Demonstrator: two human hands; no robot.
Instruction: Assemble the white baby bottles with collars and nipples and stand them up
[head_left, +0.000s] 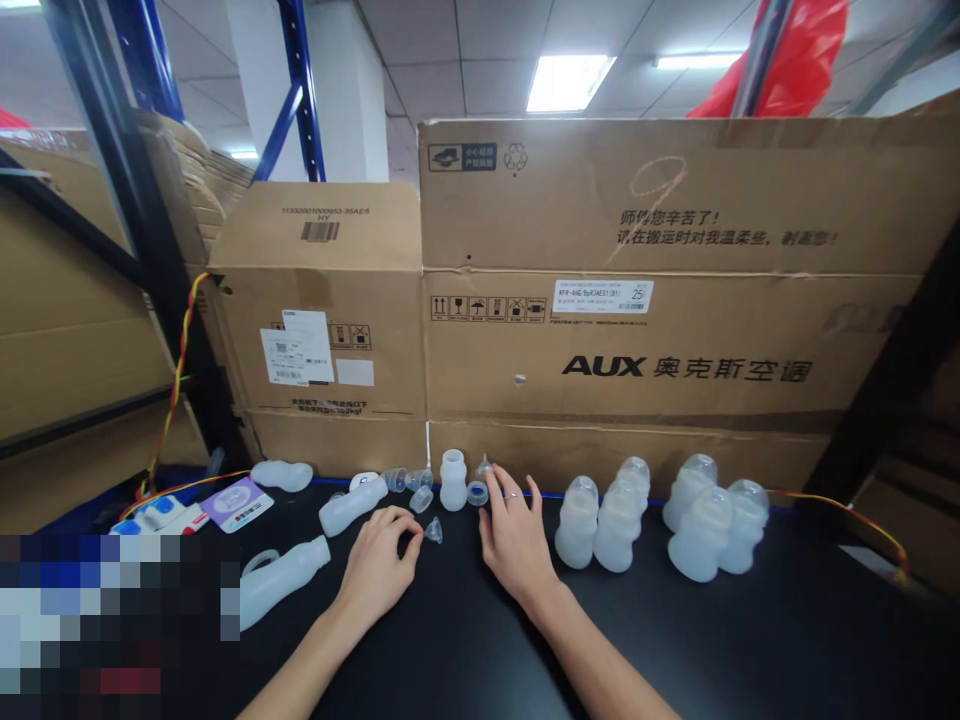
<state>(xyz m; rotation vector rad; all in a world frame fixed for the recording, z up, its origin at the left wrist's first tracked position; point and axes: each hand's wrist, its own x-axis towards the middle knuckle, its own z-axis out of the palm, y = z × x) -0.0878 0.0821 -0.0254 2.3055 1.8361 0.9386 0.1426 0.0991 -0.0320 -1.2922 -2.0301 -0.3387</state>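
Note:
In the head view my left hand (386,555) has thumb and index finger closed at the tip of a clear bottle nipple (434,531), just above the black tabletop. My right hand (517,530) is spread, its index fingertip at a second clear nipple (484,465). Below that nipple lies a translucent collar ring (477,492), close to the right thumb. An uncapped white baby bottle (453,482) stands upright between the hands. Several clear caps and rings (421,498) lie to its left. Another bottle (351,506) rests on its side behind my left hand.
Capped baby bottles (616,528) stand on the right, with another group (701,535) farther right. A handled bottle (289,582) and a small bottle (281,475) lie on the left, near a purple card (237,503). Cardboard (637,300) walls the back; yellow-red wires (176,390) run along the left post.

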